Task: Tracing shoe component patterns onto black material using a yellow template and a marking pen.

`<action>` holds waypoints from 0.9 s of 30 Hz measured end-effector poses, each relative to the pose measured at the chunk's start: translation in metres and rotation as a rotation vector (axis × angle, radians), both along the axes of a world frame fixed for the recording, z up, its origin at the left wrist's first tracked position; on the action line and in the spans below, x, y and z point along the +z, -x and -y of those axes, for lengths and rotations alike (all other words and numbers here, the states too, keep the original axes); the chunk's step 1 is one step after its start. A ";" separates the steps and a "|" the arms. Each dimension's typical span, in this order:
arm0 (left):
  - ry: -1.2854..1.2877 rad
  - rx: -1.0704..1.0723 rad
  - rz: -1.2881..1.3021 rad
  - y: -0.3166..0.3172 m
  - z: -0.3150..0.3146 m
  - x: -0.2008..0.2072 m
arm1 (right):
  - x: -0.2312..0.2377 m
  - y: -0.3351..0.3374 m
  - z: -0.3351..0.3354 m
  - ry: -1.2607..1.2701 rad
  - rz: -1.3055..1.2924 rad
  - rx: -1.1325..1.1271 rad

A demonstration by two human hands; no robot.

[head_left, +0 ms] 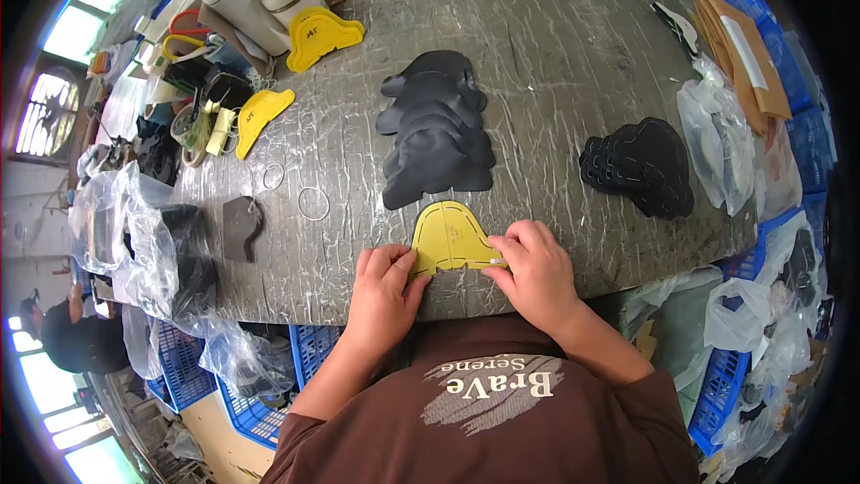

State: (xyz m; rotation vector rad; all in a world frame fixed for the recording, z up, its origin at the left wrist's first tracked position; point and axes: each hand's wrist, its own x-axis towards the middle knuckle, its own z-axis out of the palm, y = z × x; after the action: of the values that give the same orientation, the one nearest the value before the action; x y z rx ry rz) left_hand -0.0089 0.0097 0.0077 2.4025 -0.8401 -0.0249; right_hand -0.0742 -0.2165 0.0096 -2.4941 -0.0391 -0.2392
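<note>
I see first the table (555, 63), the largest thing, with a grey-brown covering that is wrinkled and a little shiny. On it lies a stack (439, 130) of soft, smooth black pieces, overlapping like scales, with rounded edges. To the right is a smaller pile (640, 166), also black, with pale dashed lines on its curved pieces. The yellow template (452, 235) is in front of me, near the close edge of the table, just below the stack. It looks flat and stiff, shaped like a bell, with a dashed line along its curve and small notches in its base. Its rounded top points away from me, toward the stack; its long axis goes from left to right, along the broad base. My left hand (385, 287) pinches its left corner between thumb and finger. My right hand (537, 273) has its fingers drawn together at the right corner, beside a small white tip (495, 261); I cannot tell which of these two they grip.
</note>
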 end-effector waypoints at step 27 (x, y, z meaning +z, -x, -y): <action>0.084 -0.020 0.069 0.003 -0.004 -0.006 | -0.008 -0.005 0.003 -0.005 0.047 0.019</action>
State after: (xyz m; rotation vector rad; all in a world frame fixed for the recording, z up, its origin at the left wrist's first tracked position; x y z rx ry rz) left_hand -0.0119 0.0138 0.0014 2.3282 -0.8790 0.0838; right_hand -0.0690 -0.2191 0.0020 -2.4820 -0.0814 -0.2899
